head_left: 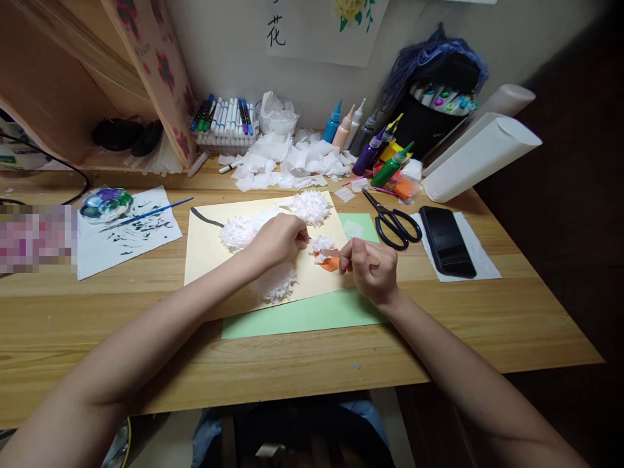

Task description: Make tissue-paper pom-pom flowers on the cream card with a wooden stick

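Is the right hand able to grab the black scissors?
Probably yes: the black scissors lie just beyond the right hand, with nothing covering them. But that hand seems to hold a thin stick, so it might need to put that down first.

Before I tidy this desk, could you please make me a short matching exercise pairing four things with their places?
Column one
1. Orange piece
2. Green sheet
3. Paintbrush
4. Phone

Column two
A. Across a paint-marked paper
B. On a white paper, to the right of the scissors
C. Beside the right hand
D. Partly beneath the cream sheet

Right pairs: 1-C, 2-D, 3-A, 4-B.
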Demonstrator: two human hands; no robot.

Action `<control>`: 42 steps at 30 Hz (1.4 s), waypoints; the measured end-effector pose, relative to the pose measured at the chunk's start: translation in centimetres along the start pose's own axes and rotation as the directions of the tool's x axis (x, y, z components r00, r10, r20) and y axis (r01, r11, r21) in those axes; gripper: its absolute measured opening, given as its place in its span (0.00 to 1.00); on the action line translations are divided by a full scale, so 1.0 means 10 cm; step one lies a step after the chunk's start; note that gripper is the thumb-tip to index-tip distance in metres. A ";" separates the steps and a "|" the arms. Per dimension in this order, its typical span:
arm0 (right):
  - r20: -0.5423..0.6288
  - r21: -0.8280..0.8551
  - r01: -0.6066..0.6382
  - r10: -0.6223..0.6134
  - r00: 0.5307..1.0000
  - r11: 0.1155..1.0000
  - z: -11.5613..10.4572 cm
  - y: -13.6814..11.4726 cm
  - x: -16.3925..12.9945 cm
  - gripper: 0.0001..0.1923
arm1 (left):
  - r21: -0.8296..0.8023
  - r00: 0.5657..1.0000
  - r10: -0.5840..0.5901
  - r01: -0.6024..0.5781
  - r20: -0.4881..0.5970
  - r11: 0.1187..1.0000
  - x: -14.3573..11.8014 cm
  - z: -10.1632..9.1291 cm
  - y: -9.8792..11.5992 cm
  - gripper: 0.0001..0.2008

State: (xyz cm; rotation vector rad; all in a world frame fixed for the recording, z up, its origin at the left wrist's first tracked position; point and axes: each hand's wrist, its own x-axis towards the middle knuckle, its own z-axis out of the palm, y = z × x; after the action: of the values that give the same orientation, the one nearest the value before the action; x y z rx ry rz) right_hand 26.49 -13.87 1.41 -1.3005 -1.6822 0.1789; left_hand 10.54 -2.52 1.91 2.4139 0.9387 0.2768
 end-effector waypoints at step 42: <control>0.091 0.538 -0.327 0.333 0.939 0.777 -0.29 0.20 0.15 0.17 | -0.257 0.972 -0.056 0.115 0.227 0.960 -0.11 -0.21 0.31 0.05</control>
State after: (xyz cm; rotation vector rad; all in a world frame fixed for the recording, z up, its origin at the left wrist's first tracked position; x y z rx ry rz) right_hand 30.04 -13.04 2.57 -1.1300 -1.2397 0.8070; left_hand 10.71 -4.35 5.37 2.0995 0.8452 0.0961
